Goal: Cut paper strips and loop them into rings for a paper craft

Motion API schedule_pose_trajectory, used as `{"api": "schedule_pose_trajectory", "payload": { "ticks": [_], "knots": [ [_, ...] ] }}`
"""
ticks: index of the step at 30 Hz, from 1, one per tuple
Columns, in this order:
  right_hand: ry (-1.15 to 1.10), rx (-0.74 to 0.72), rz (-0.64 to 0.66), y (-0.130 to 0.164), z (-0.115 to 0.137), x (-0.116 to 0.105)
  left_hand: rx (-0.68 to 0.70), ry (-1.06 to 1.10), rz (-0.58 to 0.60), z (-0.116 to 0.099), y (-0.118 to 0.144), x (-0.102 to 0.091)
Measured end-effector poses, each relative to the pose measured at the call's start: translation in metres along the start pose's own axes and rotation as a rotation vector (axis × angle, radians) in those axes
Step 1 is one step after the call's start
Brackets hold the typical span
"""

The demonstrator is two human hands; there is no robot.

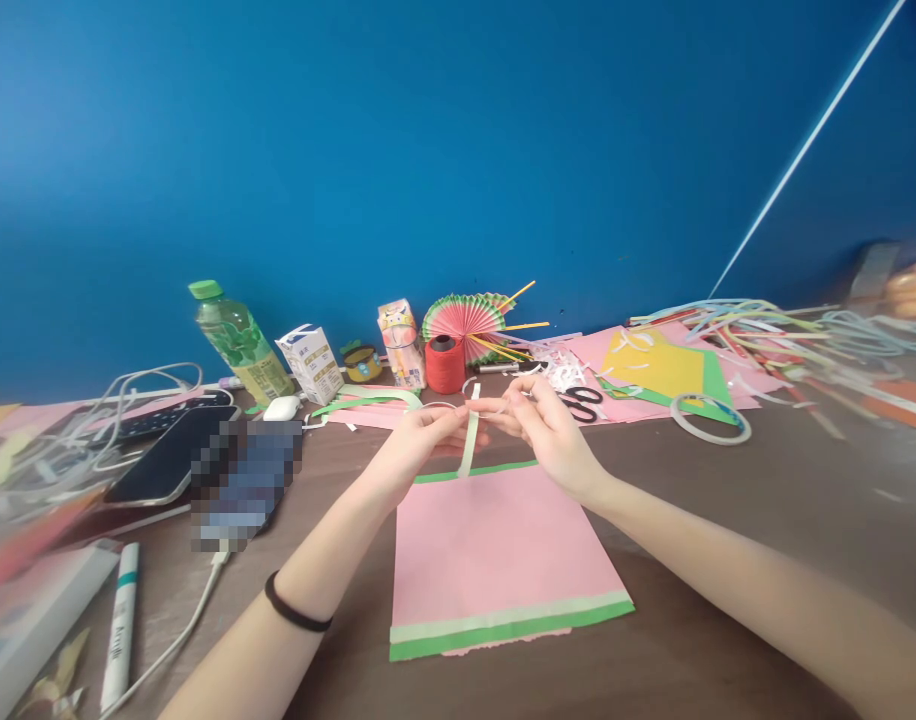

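Over the far edge of a pink paper sheet [503,540] with green borders, my two hands meet at the fingertips. Between them a narrow pale green paper strip [469,447] hangs down, its lower end in front of the sheet's far border. My left hand [428,435] is closed on the strip, thumb on the near side and fingers partly behind it. My right hand [548,435] is closed too, its fingertips reaching the strip from the right; the exact contact is hard to make out. A paler band runs along the sheet's near green border, and a torn pink edge shows beneath.
Behind the hands stand a red thread spool [445,365], a pink-green paper fan [465,325], small cartons [312,362] and a green bottle [244,345]. Black-handled scissors [582,403] and a tape roll [710,418] lie right. Phones [252,480], a cable and a marker [120,630] lie left.
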State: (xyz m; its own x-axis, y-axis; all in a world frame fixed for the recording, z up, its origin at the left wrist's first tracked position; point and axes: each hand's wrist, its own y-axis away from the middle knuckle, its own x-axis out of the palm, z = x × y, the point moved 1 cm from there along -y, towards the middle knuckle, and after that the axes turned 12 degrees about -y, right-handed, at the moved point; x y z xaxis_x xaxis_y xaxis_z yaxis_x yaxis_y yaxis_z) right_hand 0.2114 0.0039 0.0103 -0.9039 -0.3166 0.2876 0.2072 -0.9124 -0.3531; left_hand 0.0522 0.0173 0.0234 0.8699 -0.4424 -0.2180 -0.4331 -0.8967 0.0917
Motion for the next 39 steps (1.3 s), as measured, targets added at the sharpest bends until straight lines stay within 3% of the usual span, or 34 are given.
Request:
{"api": "schedule_pose_trajectory", "payload": {
  "ticks": [5,9,14,17,18,23,28,32,39],
  "knots": [
    [-0.035,0.060,0.022,-0.002,-0.003,-0.002,-0.036,-0.073,0.029,0.004,-0.001,0.000],
    [0.005,0.043,-0.107,-0.016,-0.005,-0.018,-0.074,-0.067,0.072,0.004,0.000,-0.001],
    [0.118,-0.103,-0.346,-0.041,-0.011,-0.073,-0.071,-0.077,0.034,0.002,0.001,-0.002],
    [0.456,-0.130,-0.491,-0.051,-0.016,-0.115,-0.067,-0.061,0.016,0.001,0.000,-0.002],
    [0.636,-0.111,-0.506,-0.053,-0.017,-0.126,-0.064,-0.057,0.012,0.002,0.000,-0.001],
    [0.831,0.005,-0.483,-0.051,-0.021,-0.158,-0.029,0.001,-0.001,0.003,-0.001,-0.001],
    [0.952,0.026,-0.449,-0.047,-0.017,-0.156,0.029,0.086,-0.054,0.001,0.000,-0.003],
    [1.016,-0.090,-0.468,-0.048,-0.012,-0.143,0.041,0.073,-0.100,-0.002,0.002,-0.002],
    [0.904,-0.378,-0.194,-0.043,-0.002,-0.083,0.021,-0.024,-0.135,-0.007,0.005,0.003]
  ]
}}
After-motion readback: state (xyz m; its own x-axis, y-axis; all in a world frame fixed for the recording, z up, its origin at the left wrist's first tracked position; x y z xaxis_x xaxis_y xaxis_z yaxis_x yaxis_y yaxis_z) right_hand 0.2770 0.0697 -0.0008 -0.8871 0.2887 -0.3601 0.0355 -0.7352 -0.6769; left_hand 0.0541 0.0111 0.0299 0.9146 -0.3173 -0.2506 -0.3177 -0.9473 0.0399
